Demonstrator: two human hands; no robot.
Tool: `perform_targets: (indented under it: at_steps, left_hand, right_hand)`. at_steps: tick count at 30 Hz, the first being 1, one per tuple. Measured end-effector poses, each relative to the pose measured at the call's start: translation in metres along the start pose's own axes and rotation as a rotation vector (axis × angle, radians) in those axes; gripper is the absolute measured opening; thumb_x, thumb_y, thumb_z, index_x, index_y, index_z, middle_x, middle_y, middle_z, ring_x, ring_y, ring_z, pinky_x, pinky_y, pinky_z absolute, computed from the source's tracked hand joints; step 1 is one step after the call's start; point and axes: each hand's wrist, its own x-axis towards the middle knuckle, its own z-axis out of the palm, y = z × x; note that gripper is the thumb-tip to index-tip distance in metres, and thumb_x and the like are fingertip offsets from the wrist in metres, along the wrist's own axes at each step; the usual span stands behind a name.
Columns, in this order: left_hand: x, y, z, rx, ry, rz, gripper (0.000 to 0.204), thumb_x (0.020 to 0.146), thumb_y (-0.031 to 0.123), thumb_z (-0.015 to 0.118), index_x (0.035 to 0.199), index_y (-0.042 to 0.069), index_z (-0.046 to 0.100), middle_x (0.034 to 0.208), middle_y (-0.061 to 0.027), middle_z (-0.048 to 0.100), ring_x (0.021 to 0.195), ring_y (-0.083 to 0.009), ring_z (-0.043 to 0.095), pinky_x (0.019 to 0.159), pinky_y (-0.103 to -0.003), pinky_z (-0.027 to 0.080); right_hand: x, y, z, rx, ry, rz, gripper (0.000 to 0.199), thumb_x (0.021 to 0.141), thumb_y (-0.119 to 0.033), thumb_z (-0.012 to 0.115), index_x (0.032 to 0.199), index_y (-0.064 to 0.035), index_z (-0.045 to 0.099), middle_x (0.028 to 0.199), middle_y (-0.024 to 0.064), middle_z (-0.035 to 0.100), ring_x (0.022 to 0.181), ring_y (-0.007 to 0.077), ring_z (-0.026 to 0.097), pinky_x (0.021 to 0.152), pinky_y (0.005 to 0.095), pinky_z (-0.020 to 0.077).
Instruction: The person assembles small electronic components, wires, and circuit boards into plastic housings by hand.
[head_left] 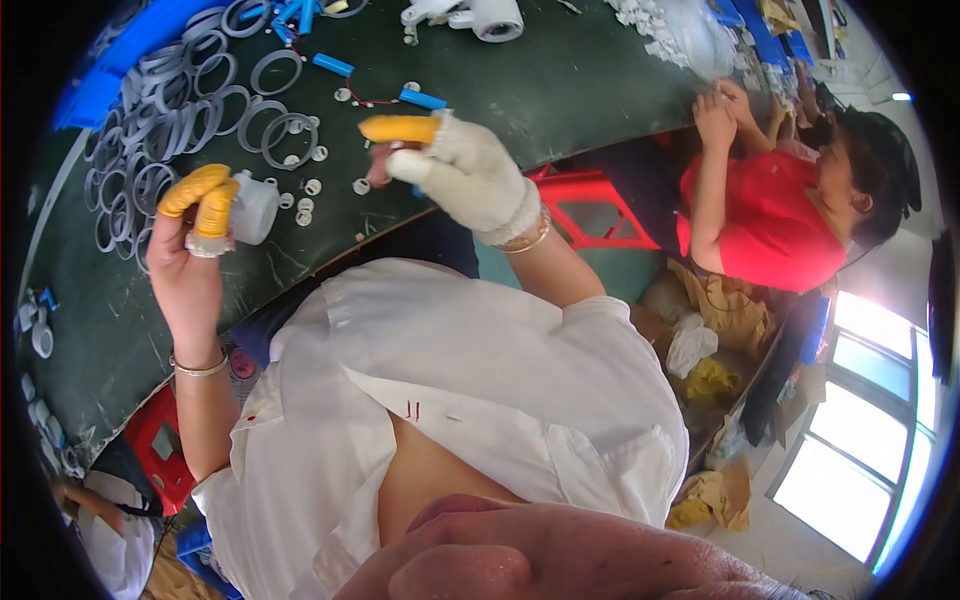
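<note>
My left hand (188, 255), with yellow finger covers on two fingers, is closed on a whitish plastic cylindrical housing (256, 212) above the dark green table (540, 90). My right hand (465, 170) wears a white knitted glove and a yellow cover on a stretched-out finger. Its fingers look apart, and I see nothing held in them. Just beyond that hand lies a blue cylindrical battery (422, 98); a second blue battery (333, 65) with red wire is farther left. Small round white discs (304, 204) are scattered between my hands.
Many grey rings (160, 120) are heaped at the left beside a blue tray (130, 50). White plastic parts (495, 18) sit at the far edge, and small white pieces (650, 30) are piled farther right. A co-worker in red (765, 215) sits at the right near a red stool (600, 205).
</note>
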Motion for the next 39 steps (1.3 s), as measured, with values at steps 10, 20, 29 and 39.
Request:
perform_targets:
  at_steps: [10,20,29,39]
  left_hand:
    - [-0.004,0.042,0.025,0.377,-0.115,0.308,0.029,0.079,-0.005,0.068,0.106,0.003,0.068,0.09,-0.0073,0.062,0.079,-0.0166,0.061,0.069,-0.025,0.047]
    - [-0.006,0.033,0.022,0.446,-0.018,0.34,0.019,0.082,-0.002,0.066,0.101,0.002,0.065,0.094,-0.0088,0.064,0.079,-0.0178,0.062,0.069,-0.027,0.049]
    - [-0.018,0.019,0.012,-0.306,-0.007,-0.256,0.026,0.095,0.009,0.056,0.119,-0.002,0.056,0.098,-0.0089,0.064,0.083,-0.0147,0.064,0.075,-0.031,0.058]
    - [-0.024,0.014,0.014,-0.343,-0.009,-0.242,0.025,0.094,0.009,0.059,0.116,-0.003,0.055,0.097,-0.0107,0.065,0.08,-0.017,0.067,0.074,-0.032,0.059]
  right_hand:
    - [0.051,-0.019,0.044,0.007,-0.297,-0.121,0.05,0.091,-0.016,0.058,0.137,-0.0029,0.045,0.081,0.0015,0.069,0.072,0.01,0.06,0.068,0.0268,0.0481]
    - [0.056,-0.028,0.051,-0.411,-0.112,-0.385,0.023,0.083,-0.023,0.07,0.094,-0.0032,0.066,0.073,0.0094,0.059,0.068,0.0266,0.057,0.062,0.035,0.0453]
    - [0.06,-0.023,0.06,-0.496,0.003,-0.581,0.02,0.079,-0.022,0.073,0.087,-0.0058,0.064,0.078,0.0103,0.057,0.069,0.0297,0.056,0.06,0.0387,0.0445]
    - [0.062,-0.032,0.06,-0.498,-0.015,-0.475,0.019,0.078,-0.027,0.066,0.078,-0.0089,0.065,0.074,0.0092,0.061,0.072,0.0317,0.06,0.062,0.041,0.0495]
